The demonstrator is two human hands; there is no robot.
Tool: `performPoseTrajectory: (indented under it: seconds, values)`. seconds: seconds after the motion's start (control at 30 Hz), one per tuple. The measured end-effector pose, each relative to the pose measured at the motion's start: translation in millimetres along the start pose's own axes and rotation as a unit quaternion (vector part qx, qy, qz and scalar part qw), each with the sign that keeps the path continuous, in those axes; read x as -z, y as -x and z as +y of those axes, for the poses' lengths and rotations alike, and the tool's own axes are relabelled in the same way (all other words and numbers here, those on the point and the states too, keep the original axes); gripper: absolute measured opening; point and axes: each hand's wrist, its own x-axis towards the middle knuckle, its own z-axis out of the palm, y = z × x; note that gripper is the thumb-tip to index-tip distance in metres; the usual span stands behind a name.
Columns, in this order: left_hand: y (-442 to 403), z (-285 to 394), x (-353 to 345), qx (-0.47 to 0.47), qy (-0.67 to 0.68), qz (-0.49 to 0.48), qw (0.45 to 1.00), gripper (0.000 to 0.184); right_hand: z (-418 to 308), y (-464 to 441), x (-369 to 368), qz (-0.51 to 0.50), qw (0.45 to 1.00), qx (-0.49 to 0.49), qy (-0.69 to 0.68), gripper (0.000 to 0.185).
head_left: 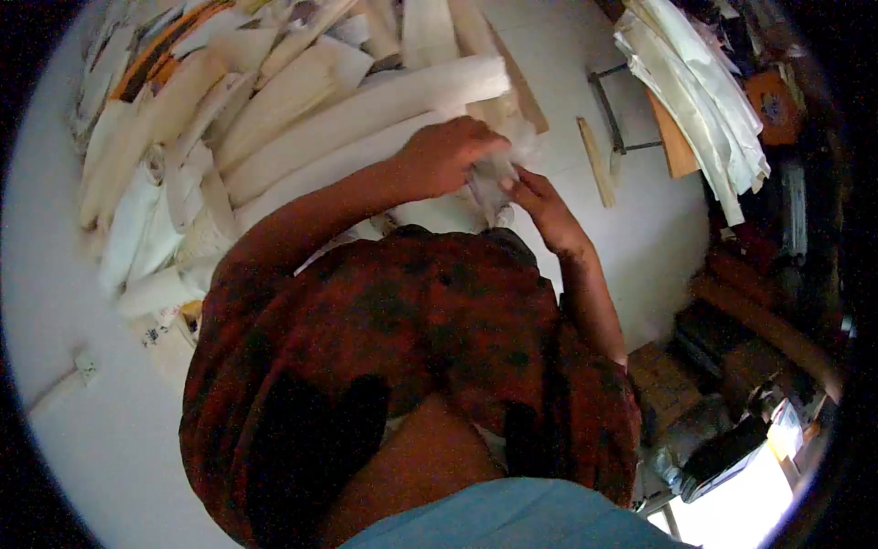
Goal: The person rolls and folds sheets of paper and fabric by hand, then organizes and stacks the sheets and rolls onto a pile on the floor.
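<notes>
In front of my chest, my left hand (450,156) is closed, its fingers bent around a crumpled, whitish, thin sheet-like thing (495,172). My right hand (547,209) pinches the same thing from the other side, thumb and fingers together. What the whitish thing is I cannot make out; it may be film or thin paper. Just beyond my left hand lies the end of a long pale roll (457,82). Another pale roll (352,151) lies nearer, partly behind my left forearm.
Many pale rolls and folded sheets (192,114) are heaped at the upper left. On the floor to the right lies a wooden strip (596,163), near a dark metal frame (608,110). Long white sheets (700,101) hang at the upper right. Dark clutter lines the right side.
</notes>
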Motion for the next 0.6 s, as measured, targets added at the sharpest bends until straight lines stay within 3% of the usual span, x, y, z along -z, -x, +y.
performPoseTrajectory:
  seconds: [0.1,0.17,0.2,0.27,0.33,0.4,0.43,0.47,0.5,0.53,0.57,0.6]
  values:
    - [-26,8,-12,0.081,-0.104,0.081,0.988,0.043,19,11,42,0.05,0.996,0.061,-0.029,0.077]
    - [-49,15,-27,0.094,-0.091,0.055,0.99,0.044,29,13,70,0.028,0.996,0.082,-0.022,0.104]
    - [-55,16,-30,0.105,-0.087,0.047,0.99,0.044,29,10,66,0.03,0.994,0.098,-0.047,0.105]
    - [-76,38,-42,0.039,0.029,0.088,0.995,0.049,27,3,70,-0.032,0.988,0.07,-0.136,0.104]
    - [-107,62,-70,0.083,0.194,-0.031,0.977,0.05,44,-3,83,0.057,0.975,0.082,-0.2,0.078]
    - [-123,60,-74,-0.024,0.162,0.021,0.986,0.061,62,-11,98,0.129,0.961,0.034,-0.241,0.065]
    - [-131,57,-71,-0.082,0.146,0.05,0.985,0.066,56,-6,100,0.218,0.964,0.048,-0.146,0.045]
    - [-136,58,-69,-0.089,0.118,0.071,0.986,0.071,57,-2,111,0.284,0.948,0.112,0.088,0.041]
    - [-138,65,-64,-0.091,0.093,0.091,0.987,0.075,67,3,130,0.33,0.874,0.168,0.315,0.038]
    - [-138,70,-62,-0.092,0.067,0.109,0.987,0.08,85,5,148,0.349,0.851,0.183,0.346,0.035]
    - [-144,66,-75,-0.095,0.191,0.129,0.968,0.088,104,8,165,0.368,0.827,0.196,0.377,0.032]
    - [-154,62,-100,-0.009,0.327,0.082,0.942,0.088,100,2,175,0.379,0.872,0.181,0.253,0.031]
